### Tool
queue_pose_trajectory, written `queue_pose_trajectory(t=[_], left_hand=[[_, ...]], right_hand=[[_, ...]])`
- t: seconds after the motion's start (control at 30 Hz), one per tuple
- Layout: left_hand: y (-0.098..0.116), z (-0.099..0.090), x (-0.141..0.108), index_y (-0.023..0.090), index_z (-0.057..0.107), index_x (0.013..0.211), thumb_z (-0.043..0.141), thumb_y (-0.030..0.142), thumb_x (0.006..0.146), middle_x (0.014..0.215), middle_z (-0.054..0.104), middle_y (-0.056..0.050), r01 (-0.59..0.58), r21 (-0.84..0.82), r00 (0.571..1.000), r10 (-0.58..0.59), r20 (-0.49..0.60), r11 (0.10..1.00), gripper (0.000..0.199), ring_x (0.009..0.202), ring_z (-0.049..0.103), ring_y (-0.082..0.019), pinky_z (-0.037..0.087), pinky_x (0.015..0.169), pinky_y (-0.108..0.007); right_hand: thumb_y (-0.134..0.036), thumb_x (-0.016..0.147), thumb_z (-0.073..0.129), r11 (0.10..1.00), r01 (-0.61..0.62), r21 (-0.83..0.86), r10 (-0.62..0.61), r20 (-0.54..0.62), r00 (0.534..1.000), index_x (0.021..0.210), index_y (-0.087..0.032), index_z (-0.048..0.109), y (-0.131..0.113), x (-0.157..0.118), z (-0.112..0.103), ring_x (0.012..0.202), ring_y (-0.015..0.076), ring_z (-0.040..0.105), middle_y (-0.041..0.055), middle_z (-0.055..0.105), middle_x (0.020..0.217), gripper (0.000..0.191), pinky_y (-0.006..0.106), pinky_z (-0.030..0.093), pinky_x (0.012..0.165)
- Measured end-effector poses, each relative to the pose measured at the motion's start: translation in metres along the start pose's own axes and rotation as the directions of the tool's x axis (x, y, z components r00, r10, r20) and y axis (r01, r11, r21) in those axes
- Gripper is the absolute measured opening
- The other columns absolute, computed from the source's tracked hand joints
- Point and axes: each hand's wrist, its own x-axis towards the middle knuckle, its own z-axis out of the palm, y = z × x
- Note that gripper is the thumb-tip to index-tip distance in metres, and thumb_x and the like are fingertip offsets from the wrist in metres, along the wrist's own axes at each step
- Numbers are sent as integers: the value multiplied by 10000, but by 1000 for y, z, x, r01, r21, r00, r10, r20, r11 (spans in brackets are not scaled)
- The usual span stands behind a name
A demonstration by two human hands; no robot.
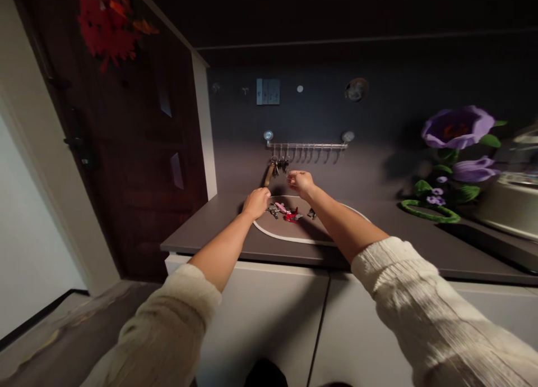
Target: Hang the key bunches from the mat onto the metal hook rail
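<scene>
Several keys [281, 165] hang at the left end of a metal hook rail [309, 146] on the dark wall, with a tan strap [269, 175] dangling beside them. My left hand [256, 203] is just below the strap's lower end, its fingers pressed together; whether it grips the strap or something else is unclear. Slightly right of the hanging keys, my right hand [301, 180] is raised with curled fingers, and what they hold, if anything, is too small to make out. Between and below both hands, a red keychain [291, 215], a pink one [281, 208] and metal keys [274, 211] lie on a white-rimmed oval mat [286, 238].
The dark countertop [222, 230] sits over white cabinet doors [260, 314]. Purple artificial flowers [458, 130] and a cream-coloured container [510, 204] stand at the right. A dark red door [138, 179] is at the left. Wall switches [268, 91] are above the rail.
</scene>
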Motion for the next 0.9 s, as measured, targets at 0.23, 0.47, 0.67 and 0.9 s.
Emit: queue_pose_trajectory(t=[0.23, 0.47, 0.67, 0.9], left_hand=[[-1, -4, -3, 193, 600, 866, 380, 205, 828, 919, 610, -56, -2, -69, 999, 5, 41, 998, 223, 880, 525, -161, 383, 774, -263], [0, -8, -4, 163, 637, 810, 469, 205, 776, 849, 626, -43, -91, -170, 988, 111, 112, 981, 177, 812, 532, -147, 391, 748, -248], [-7, -7, -3, 138, 645, 798, 532, 239, 731, 778, 636, -16, -85, -312, 968, 153, 198, 946, 165, 733, 538, -119, 404, 706, -231], [-12, -4, -2, 126, 656, 791, 594, 222, 673, 767, 632, -21, -128, -320, 946, 213, 246, 939, 164, 716, 532, -114, 401, 694, -227]], right_hand=[[-97, 732, 454, 997, 44, -57, -38, 93, 995, 717, -152, 497, 17, -28, -5, 509, 54, 491, 1, 585, 651, 72, 185, 394, 519], [-99, 715, 498, 973, 168, -160, -130, 225, 966, 715, -144, 521, 42, -41, -14, 526, 60, 491, 0, 584, 635, 50, 181, 392, 544], [-136, 690, 555, 845, 385, -373, -234, 390, 891, 704, -145, 571, 57, -35, -22, 553, 76, 500, -5, 599, 628, 23, 192, 390, 590], [-159, 698, 560, 616, 504, -605, -269, 440, 857, 711, -158, 612, 51, -43, -22, 593, 84, 481, -9, 611, 658, 55, 189, 350, 619]])
